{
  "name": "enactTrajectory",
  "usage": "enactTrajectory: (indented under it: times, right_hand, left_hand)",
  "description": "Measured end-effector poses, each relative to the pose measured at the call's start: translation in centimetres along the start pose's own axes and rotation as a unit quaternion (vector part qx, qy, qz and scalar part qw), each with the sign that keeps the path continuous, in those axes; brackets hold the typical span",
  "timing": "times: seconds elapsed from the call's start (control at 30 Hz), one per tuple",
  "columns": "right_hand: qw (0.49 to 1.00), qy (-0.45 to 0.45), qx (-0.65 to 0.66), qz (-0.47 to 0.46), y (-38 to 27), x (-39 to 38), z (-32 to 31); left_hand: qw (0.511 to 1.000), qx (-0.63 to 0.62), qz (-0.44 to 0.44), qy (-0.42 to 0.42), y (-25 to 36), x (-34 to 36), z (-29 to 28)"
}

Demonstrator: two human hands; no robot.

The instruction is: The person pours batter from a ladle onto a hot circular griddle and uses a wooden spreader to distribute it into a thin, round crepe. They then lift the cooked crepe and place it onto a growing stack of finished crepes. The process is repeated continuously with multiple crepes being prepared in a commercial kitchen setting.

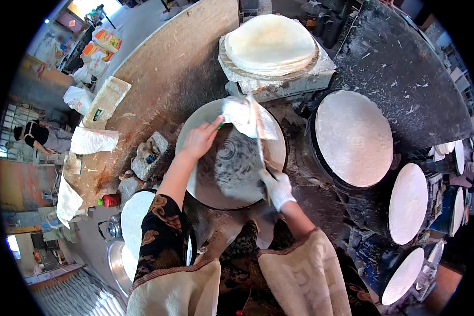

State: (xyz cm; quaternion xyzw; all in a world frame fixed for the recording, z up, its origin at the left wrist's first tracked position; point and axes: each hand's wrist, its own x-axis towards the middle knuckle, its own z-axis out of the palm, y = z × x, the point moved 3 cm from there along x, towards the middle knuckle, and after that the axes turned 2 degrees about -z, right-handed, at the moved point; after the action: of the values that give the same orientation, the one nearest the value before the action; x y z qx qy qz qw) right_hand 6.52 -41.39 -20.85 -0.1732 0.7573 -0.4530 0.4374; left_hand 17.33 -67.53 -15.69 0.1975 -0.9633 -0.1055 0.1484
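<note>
A round griddle lies in front of me, its middle dark and mottled, its rim pale. My left hand, bare, reaches over its far left part, fingers closed at the edge of a blurred white bundle. A bit of green shows at those fingertips; I cannot make out what they grip. My right hand, in a white glove, is closed round the near end of a long, thin wooden strip. The strip spans the griddle's right side, its far end against the white bundle.
A tall stack of thin round flatbreads stands beyond the griddle. To the right are a large pale disc on a dark drum and several similar discs. A curved wooden board stands far left, a dark board far right. A red bottle lies left.
</note>
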Motion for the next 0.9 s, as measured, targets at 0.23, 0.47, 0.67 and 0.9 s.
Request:
enactTrajectory:
  times: [0.23,0.47,0.67,0.9]
  right_hand:
    - [0.998,-0.041,0.034,-0.023,-3.4,-1.9,-1.0]
    - [0.998,-0.054,-0.033,0.024,-0.9,-3.6,1.2]
    - [0.991,-0.125,-0.028,0.023,-4.9,-1.3,3.4]
    - [0.999,-0.043,-0.022,0.016,-2.1,1.4,-6.7]
  left_hand:
    - [0.994,-0.010,-0.091,0.063,-4.9,-5.2,-2.6]
    - [0.989,-0.027,-0.142,0.043,-4.8,-7.2,-2.5]
    - [0.976,-0.008,-0.205,0.076,-6.2,-9.9,-2.3]
    - [0.969,0.032,-0.232,0.075,-4.6,-14.0,-4.3]
